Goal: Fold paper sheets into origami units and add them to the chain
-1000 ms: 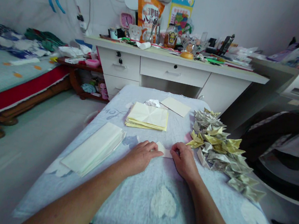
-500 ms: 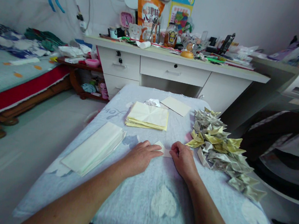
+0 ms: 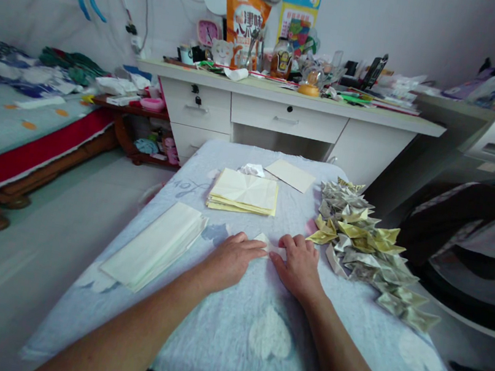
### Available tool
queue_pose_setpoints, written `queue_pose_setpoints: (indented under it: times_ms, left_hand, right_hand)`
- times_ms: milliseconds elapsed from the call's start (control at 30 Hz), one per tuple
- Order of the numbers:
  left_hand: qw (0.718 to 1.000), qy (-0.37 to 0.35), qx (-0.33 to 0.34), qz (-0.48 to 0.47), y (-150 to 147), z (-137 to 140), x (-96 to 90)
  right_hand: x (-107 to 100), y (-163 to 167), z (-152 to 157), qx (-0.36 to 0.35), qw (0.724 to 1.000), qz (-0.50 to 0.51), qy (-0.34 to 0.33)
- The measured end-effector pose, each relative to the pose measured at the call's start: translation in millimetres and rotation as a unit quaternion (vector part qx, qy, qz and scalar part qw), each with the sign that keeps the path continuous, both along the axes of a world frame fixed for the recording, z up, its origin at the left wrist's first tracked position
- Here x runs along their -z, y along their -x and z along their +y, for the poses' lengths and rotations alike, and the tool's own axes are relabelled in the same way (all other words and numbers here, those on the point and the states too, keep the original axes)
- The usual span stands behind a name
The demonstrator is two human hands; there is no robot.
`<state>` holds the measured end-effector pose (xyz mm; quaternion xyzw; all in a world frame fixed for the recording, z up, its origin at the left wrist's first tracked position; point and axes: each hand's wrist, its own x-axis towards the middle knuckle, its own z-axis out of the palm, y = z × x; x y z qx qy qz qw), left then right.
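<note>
Centrally, a small folded paper (image 3: 264,238) lies flat on the cloth-covered bench (image 3: 244,359), partly hidden between both hands. Left hand (image 3: 232,262): fingers reach over the paper's left part; whether they pinch it, I cannot tell. Right hand (image 3: 299,266): partly open, thumb spread from the bent fingers, touching the paper's right part. Beyond them sits a stack of cream sheets (image 3: 244,190); long folded sheets (image 3: 157,243) lie leftward, and pointed folded-paper pieces (image 3: 365,237) cluster rightward.
</note>
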<state>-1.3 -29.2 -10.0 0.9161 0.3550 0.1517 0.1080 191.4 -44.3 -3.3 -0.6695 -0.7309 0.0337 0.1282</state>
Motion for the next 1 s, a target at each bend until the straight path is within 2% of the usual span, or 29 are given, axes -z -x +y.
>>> queue_pose_setpoints:
  times_ms: [233,367,500,600,767,1000]
  left_hand:
    - [0.999,0.01,-0.015,-0.032,0,-1,1.7]
    - [0.998,-0.006,-0.025,-0.056,-1,1,5.5]
    - [0.995,0.001,-0.029,-0.091,0,5,8.6]
    - [0.994,-0.003,-0.039,-0.1,0,6,8.2]
    - [0.993,-0.013,-0.047,-0.107,1,8,6.0]
    - [0.988,0.022,-0.06,-0.141,1,11,1.3]
  right_hand:
    - [0,-17,0,0.019,1.0,-0.014,0.002]
    - [1,-24,2,0.007,1.0,-0.01,-0.004]
    - [-1,-24,4,-0.001,0.999,0.033,-0.042]
    - [-2,-23,4,-0.04,0.994,0.084,-0.065]
    - [2,-17,0,-0.109,0.987,0.112,-0.038]
    - [4,-16,2,-0.114,0.984,0.135,-0.018]
